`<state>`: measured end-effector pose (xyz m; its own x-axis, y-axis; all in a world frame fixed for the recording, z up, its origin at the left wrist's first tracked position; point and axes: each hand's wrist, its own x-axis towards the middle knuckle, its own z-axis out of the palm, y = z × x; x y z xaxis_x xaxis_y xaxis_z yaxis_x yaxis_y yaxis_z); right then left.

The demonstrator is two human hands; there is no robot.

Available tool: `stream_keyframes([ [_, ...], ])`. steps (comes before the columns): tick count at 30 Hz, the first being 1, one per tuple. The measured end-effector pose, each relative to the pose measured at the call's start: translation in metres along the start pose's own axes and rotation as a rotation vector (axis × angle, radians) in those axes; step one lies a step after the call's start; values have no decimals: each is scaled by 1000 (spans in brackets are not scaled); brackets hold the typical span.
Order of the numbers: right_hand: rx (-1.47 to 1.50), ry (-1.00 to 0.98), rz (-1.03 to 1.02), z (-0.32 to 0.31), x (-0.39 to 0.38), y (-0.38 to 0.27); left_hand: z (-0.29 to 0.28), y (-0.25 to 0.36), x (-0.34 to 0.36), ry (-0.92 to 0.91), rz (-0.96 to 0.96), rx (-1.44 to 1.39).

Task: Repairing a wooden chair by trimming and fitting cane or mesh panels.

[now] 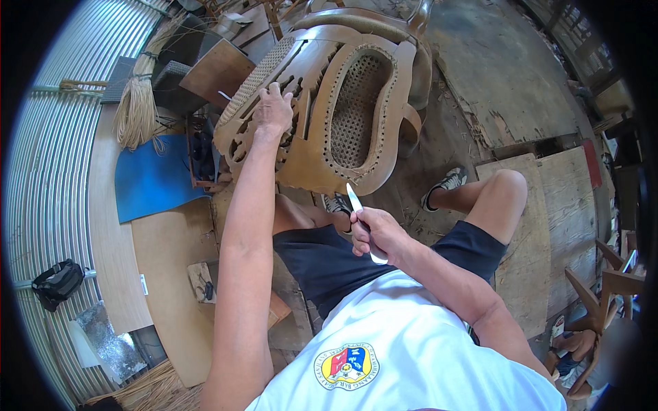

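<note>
A brown wooden chair [310, 147] lies tipped in front of me, its pierced, carved slats towards the left. An oval frame with a row of small holes surrounds a woven cane panel [353, 103]. Rough cane ends show along that rim. My left hand [273, 111] is closed over the carved slats, fingertips partly hidden by the openings. In my right hand [378, 235] is a knife [354, 197], its blade directed up at the near end of the oval frame. The tip appears close to the rim; whether it touches, I cannot tell.
At left a bundle of cane strands [137, 113] hangs near a blue sheet [154, 179]. A black bag [58, 282] hangs by the corrugated metal wall [51, 175]. Plywood boards [541, 226] cover the floor at right. Wooden chair parts [603, 288] and another person [574, 349] are at lower right.
</note>
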<state>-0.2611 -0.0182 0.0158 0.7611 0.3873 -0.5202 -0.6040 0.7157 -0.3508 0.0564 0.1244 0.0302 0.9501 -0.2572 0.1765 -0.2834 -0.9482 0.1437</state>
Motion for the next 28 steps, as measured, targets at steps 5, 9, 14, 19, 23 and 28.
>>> stream_keyframes([
  [5,35,41,3,4,8,-10,12,11,3,137,-127,26],
  [9,97,26,28,7,10,-12,9,16,8,-32,-272,147],
  [14,160,19,55,8,11,-16,2,16,12,-41,-301,144],
  [19,241,-16,72,7,13,-17,-16,16,21,-208,-315,29],
  [23,269,48,16,20,17,-7,-22,11,27,-205,-284,-4],
  [28,10,193,-188,27,34,29,-22,13,27,-194,-276,28],
])
